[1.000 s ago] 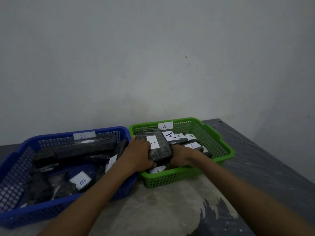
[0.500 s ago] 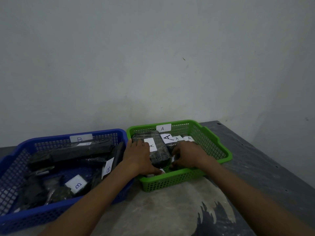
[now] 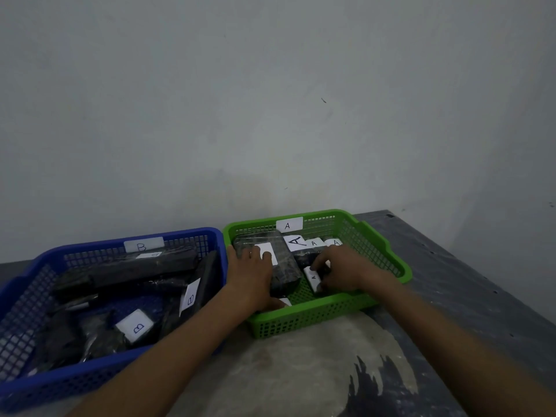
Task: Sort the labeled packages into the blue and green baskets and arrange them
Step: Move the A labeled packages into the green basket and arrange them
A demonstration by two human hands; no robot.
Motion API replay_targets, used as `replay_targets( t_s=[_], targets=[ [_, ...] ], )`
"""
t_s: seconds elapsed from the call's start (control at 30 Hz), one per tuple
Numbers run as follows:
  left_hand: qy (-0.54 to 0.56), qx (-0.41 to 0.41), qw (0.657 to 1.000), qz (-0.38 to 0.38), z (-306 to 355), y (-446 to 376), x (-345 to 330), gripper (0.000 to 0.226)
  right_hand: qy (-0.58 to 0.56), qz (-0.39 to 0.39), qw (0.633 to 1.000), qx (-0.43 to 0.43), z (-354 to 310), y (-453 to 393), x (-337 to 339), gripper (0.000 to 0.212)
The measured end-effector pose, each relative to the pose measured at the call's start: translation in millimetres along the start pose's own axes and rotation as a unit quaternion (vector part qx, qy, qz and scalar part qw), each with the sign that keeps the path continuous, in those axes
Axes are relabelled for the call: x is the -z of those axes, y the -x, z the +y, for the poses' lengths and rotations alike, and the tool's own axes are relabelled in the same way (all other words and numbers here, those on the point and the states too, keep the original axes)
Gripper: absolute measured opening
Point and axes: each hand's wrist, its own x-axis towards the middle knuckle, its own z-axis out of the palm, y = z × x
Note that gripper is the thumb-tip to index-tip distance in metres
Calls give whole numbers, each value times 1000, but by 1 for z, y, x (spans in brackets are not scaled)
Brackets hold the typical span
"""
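Note:
The green basket (image 3: 388, 254), tagged A, holds several black wrapped packages with white A labels. My left hand (image 3: 254, 276) lies flat on the large black package (image 3: 284, 266) at the basket's left side, fingers spread over its white label. My right hand (image 3: 340, 270) is inside the basket and pinches a small A-labeled package (image 3: 313, 279) by its ends. More A packages (image 3: 301, 243) lie along the far wall. The blue basket (image 3: 27, 299), tagged B, stands to the left with black B-labeled packages (image 3: 135, 326) lying at mixed angles.
Both baskets rest side by side on a grey, worn table (image 3: 301, 371) against a plain wall (image 3: 270, 115). The table's right edge (image 3: 481, 284) runs diagonally past the green basket.
My right hand has shifted from the large package's right side to a small A package in the basket's middle. My left hand has slid up onto the large package's label.

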Motion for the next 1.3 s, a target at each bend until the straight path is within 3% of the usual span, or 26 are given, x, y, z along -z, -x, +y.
replay_targets(
  t_s=[0.13, 0.27, 0.4, 0.53, 0.73, 0.87, 1.0, 1.1, 1.2, 1.3],
  targets=[
    [98, -41, 994, 32, -3, -10, 8, 87, -27, 57, 998, -17, 11, 3, 5, 31],
    [158, -130, 973, 108, 11, -32, 23, 54, -54, 113, 990, -65, 35, 11, 8, 33],
    [100, -166, 979, 56, 39, -51, 24, 57, -84, 114, 986, -89, 49, 18, -4, 29],
    [25, -149, 988, 31, 56, -64, 12, 53, -115, 126, 981, -95, 50, 15, -12, 30],
    [23, -139, 988, 69, 63, -68, 8, 63, -138, 141, 973, -119, 51, 14, -14, 35],
    [100, -156, 979, 88, 43, -50, 18, 60, -123, 158, 975, -93, 46, 21, -10, 33],
    [200, -118, 956, 179, -18, -11, 37, 44, -106, 220, 970, -18, 17, 24, -10, 28],
    [272, -44, 934, 227, -90, 32, 39, 32, -139, 225, 963, 55, -38, 25, -15, 30],
    [323, 54, 924, 198, -161, 81, 24, 26, -162, 244, 945, 143, -106, 25, -21, 30],
    [297, 120, 939, 125, -212, 122, -3, 24, -167, 219, 941, 199, -166, 29, -33, 33]
  ],
)
